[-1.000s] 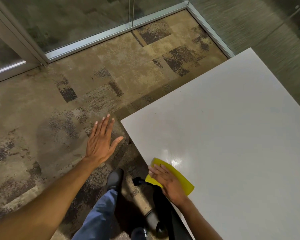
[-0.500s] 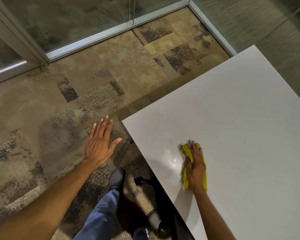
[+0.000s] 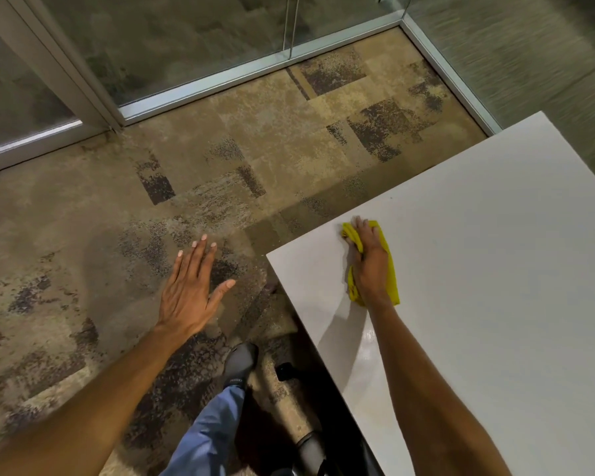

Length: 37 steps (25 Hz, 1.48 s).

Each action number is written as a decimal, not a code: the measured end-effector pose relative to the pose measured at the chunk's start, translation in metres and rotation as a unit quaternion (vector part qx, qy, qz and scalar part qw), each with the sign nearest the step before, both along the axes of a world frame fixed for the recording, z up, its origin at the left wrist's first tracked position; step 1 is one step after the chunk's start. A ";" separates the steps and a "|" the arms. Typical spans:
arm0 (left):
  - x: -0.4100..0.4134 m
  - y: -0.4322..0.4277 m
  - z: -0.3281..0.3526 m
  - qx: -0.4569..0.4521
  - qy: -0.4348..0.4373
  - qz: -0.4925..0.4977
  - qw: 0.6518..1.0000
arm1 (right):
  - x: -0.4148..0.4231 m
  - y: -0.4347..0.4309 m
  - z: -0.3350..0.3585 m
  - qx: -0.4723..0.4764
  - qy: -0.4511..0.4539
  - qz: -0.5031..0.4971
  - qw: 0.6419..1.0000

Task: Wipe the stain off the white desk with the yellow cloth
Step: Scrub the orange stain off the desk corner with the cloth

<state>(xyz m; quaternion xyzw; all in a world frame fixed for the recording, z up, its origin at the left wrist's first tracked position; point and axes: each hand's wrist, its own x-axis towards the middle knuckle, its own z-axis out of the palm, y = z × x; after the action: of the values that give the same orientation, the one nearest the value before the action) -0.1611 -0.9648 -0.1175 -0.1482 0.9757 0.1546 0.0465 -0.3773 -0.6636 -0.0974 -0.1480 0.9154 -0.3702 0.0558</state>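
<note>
The white desk [image 3: 495,269] fills the right side of the head view, its near left corner pointing toward me. My right hand [image 3: 370,261] lies flat, palm down, on the yellow cloth [image 3: 390,273] and presses it onto the desk close to the left edge. The cloth is bunched under my fingers and shows on both sides of the hand. A wet glossy patch [image 3: 370,338] shines on the desk just behind my wrist. No distinct stain is visible. My left hand [image 3: 191,290] hovers over the carpet to the left of the desk, fingers spread, holding nothing.
Patterned brown carpet [image 3: 220,201] covers the floor. Glass walls with metal frames [image 3: 255,70] run along the back and right. My leg in blue trousers and a dark shoe [image 3: 239,364] stand by the desk corner, beside a black chair base [image 3: 285,371].
My right hand has slid the yellow cloth away from me, from the desk's near corner edge further up the surface. A wet streak is left behind it. My left hand stayed roughly in place.
</note>
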 end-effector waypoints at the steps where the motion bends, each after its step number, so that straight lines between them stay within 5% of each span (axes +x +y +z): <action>1: 0.000 -0.002 -0.001 0.001 -0.001 0.002 1.000 | 0.001 -0.012 -0.002 -0.005 -0.010 0.021 1.000; 10: -0.014 0.011 0.003 0.007 0.007 -0.009 1.000 | 0.061 -0.043 -0.005 -0.024 -0.006 0.242 0.970; 22: -0.025 0.044 0.011 0.019 0.013 -0.034 0.999 | 0.177 0.065 -0.003 0.025 -0.011 0.232 0.972; 30: -0.020 0.051 0.009 0.015 0.009 -0.033 0.999 | 0.194 0.134 0.001 0.003 -0.021 0.019 1.000; 37: -0.019 0.040 0.002 0.017 0.003 -0.025 1.000 | 0.117 0.110 0.004 -0.008 0.003 -0.212 0.977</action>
<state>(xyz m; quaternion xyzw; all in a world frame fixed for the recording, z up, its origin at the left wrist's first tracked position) -0.1798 -0.9244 -0.1151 -0.1220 0.9766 0.1702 0.0499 -0.2599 -0.5537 -0.0933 0.0477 0.9231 -0.3806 -0.0278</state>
